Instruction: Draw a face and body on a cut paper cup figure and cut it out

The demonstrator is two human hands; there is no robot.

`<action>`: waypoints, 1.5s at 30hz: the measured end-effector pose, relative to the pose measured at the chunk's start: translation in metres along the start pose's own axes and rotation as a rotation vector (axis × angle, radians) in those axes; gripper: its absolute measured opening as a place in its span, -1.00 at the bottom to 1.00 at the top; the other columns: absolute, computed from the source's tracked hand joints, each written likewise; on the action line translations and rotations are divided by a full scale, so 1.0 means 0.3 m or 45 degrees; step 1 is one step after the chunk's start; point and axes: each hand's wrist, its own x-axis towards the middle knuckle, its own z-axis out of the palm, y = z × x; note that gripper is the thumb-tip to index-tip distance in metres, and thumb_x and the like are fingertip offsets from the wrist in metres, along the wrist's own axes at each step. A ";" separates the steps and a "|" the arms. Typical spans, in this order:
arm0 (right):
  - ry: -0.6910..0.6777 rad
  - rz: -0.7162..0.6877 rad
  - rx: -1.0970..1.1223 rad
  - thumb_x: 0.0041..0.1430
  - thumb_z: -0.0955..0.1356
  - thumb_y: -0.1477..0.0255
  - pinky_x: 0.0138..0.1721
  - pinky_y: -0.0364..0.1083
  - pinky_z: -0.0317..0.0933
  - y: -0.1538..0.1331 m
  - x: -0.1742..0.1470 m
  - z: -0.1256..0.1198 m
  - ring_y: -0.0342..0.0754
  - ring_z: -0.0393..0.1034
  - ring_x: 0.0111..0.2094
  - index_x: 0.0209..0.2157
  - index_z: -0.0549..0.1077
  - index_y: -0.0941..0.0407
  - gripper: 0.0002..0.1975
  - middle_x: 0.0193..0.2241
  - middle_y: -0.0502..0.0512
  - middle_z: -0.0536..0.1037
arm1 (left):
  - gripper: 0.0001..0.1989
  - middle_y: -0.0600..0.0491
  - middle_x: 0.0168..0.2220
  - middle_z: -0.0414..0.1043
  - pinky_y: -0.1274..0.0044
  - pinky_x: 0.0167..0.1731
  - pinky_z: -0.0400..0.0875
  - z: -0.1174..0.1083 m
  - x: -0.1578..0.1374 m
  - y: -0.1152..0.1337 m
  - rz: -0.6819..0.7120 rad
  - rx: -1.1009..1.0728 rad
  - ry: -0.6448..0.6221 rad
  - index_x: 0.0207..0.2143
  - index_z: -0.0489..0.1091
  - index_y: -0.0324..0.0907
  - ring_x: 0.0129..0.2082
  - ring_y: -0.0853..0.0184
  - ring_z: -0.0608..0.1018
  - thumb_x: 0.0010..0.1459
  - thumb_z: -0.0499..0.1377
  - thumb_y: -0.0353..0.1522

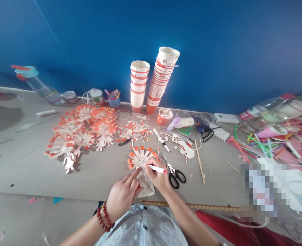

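In front of me lies a paper-cup figure (140,158), a round white face with two dark eyes and curled orange-tipped strips around it. My left hand (123,191) bends over its lower edge, steadying it, with the index fingertip by the face. A small red piece (139,186) shows between thumb and fingers; its kind is unclear. My right hand (156,174) grips a white marker with a red end (156,168), its tip at the face. Beneath the hands is white paper (147,191) with a drawn outline. Black-handled scissors (175,176) lie right of my right hand.
Finished-looking figures (82,128) cluster at left beside paper scraps (134,130). Two tall paper-cup stacks (140,85) stand against the blue wall. A second marker (161,140), a wooden stick (199,162) and a glue gun (203,128) lie to the right, before a heap of craft material (276,143).
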 end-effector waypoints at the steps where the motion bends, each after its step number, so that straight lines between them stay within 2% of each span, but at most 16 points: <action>1: -0.002 0.005 -0.011 0.21 0.29 0.43 -0.58 -0.19 0.11 0.001 0.000 0.000 -0.16 0.24 -0.63 -0.46 0.37 0.06 -0.86 -0.62 -0.09 0.40 | -0.76 -0.12 0.22 0.39 0.41 -0.39 0.55 0.000 0.000 0.000 -0.001 -0.001 -0.003 -0.35 0.32 -0.15 -0.21 0.21 0.62 0.40 -0.01 -0.34; 12: -0.013 0.013 -0.072 0.21 0.28 0.43 -0.55 -0.19 0.12 0.003 -0.001 0.003 -0.15 0.26 -0.62 -0.44 0.36 0.06 -0.86 -0.61 -0.09 0.39 | -0.77 -0.13 0.21 0.40 0.41 -0.40 0.55 -0.001 0.005 0.001 -0.004 -0.030 0.015 -0.35 0.31 -0.15 -0.20 0.20 0.62 0.40 -0.01 -0.35; 16: 0.026 -0.015 -0.043 0.22 0.29 0.42 -0.56 -0.18 0.11 0.002 -0.001 0.000 -0.15 0.23 -0.63 -0.45 0.36 0.07 -0.85 -0.63 -0.09 0.38 | -0.78 -0.15 0.19 0.41 0.40 -0.39 0.56 -0.001 0.007 0.001 0.005 -0.034 0.027 -0.34 0.31 -0.16 -0.21 0.20 0.62 0.40 -0.01 -0.35; 23: 0.182 -0.037 -0.012 0.22 0.29 0.46 -0.47 -0.15 0.20 0.008 -0.011 -0.003 -0.10 0.31 -0.55 -0.46 0.33 0.06 -0.85 -0.56 -0.03 0.46 | -0.82 -0.13 0.21 0.39 0.39 -0.36 0.56 0.000 -0.003 0.001 -0.009 -0.044 -0.002 -0.32 0.31 -0.15 -0.18 0.20 0.62 0.38 0.01 -0.37; 31: 0.153 -0.009 -0.016 0.19 0.28 0.47 -0.53 -0.15 0.17 -0.005 0.000 -0.004 -0.13 0.25 -0.62 -0.47 0.31 0.05 -0.85 -0.60 -0.06 0.45 | -0.83 -0.12 0.20 0.41 0.40 -0.37 0.56 0.000 0.004 -0.001 -0.008 -0.046 0.022 -0.33 0.31 -0.14 -0.20 0.20 0.62 0.37 0.03 -0.38; 45: 0.116 0.008 -0.038 0.19 0.28 0.47 -0.53 -0.16 0.17 -0.004 0.001 -0.003 -0.11 0.28 -0.59 -0.48 0.32 0.04 -0.84 -0.60 -0.06 0.43 | -0.82 -0.13 0.20 0.40 0.39 -0.39 0.55 0.003 0.001 -0.002 -0.008 -0.033 0.006 -0.33 0.31 -0.14 -0.22 0.21 0.61 0.37 0.03 -0.37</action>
